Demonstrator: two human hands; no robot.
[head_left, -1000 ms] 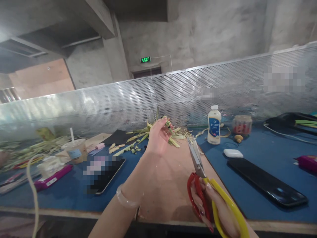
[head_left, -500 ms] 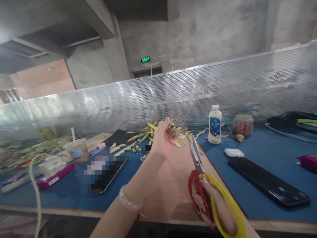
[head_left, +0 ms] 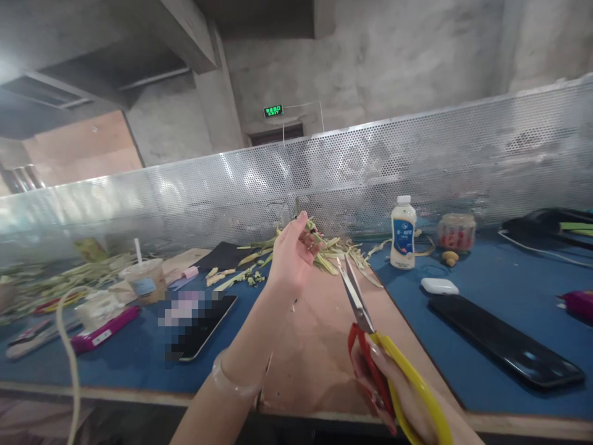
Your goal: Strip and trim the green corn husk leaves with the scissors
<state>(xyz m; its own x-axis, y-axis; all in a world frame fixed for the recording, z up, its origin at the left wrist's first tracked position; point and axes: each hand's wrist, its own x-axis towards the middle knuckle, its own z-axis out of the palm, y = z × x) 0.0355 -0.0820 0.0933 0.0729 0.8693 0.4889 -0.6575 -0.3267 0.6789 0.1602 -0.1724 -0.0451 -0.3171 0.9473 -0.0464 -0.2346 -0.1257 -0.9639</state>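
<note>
My left hand [head_left: 291,253] reaches out over a brown board [head_left: 319,346], fingers curled into a heap of green and yellow leaf trimmings [head_left: 324,250] at the board's far end; whether it grips any is unclear. My right hand [head_left: 393,395] near the front edge is wrapped round the red and yellow handles of scissors [head_left: 370,334]. The blades point up and away toward the heap and are slightly parted.
A white bottle [head_left: 402,233], a small jar [head_left: 454,232], a white earbud case [head_left: 439,285] and a dark phone [head_left: 504,349] lie on the blue table at right. A tablet [head_left: 199,324], a drink cup [head_left: 141,278] and more leaves sit left. A perforated metal screen [head_left: 417,161] runs behind.
My left hand has shifted slightly left and up at the trimmings. The scissors have swung left, closer to the board's middle, and my right hand has dropped lower.
</note>
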